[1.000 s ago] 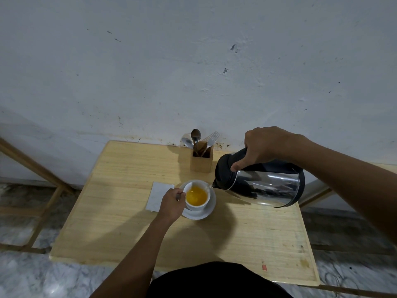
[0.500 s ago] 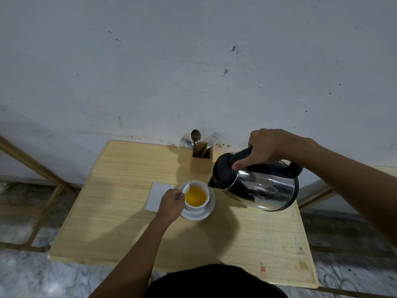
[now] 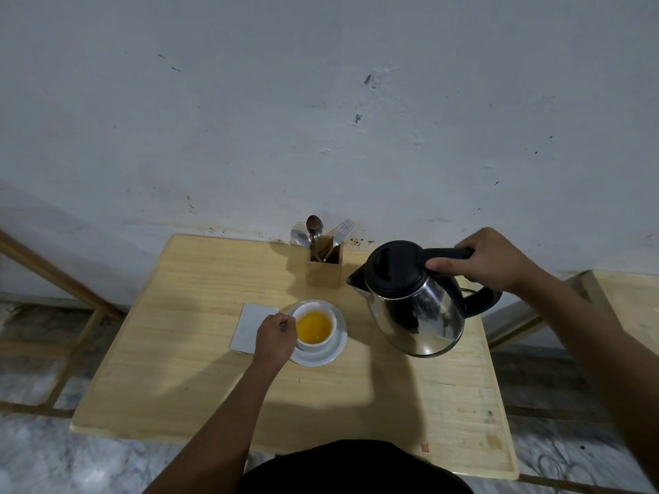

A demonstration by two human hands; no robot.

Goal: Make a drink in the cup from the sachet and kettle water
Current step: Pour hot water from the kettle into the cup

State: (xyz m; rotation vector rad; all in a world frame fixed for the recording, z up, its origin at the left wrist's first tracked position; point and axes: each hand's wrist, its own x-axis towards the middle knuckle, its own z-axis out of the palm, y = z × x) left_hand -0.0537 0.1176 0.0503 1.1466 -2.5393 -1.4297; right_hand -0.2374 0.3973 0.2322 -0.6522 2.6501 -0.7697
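Observation:
A white cup (image 3: 331, 317) holding orange liquid stands on a white saucer (image 3: 335, 352) in the middle of the wooden table (image 3: 185, 369). My left hand (image 3: 276, 338) is closed at the cup's left side, on what looks like its handle. A steel kettle (image 3: 420, 311) with a black lid hangs nearly upright to the right of the cup, clear of it, spout towards the cup. My right hand (image 3: 488, 260) grips its black handle. A white sachet or paper (image 3: 249, 326) lies flat left of the cup, partly under my left hand.
A wooden holder (image 3: 325, 270) with spoons and forks stands at the table's back edge, just left of the kettle's spout. The wall rises right behind the table. A second wooden surface (image 3: 627, 308) sits at the right. Marble floor shows around the table.
The kettle has tipped back from pouring to nearly upright and moved right, away from the cup. My left hand has stayed at the cup.

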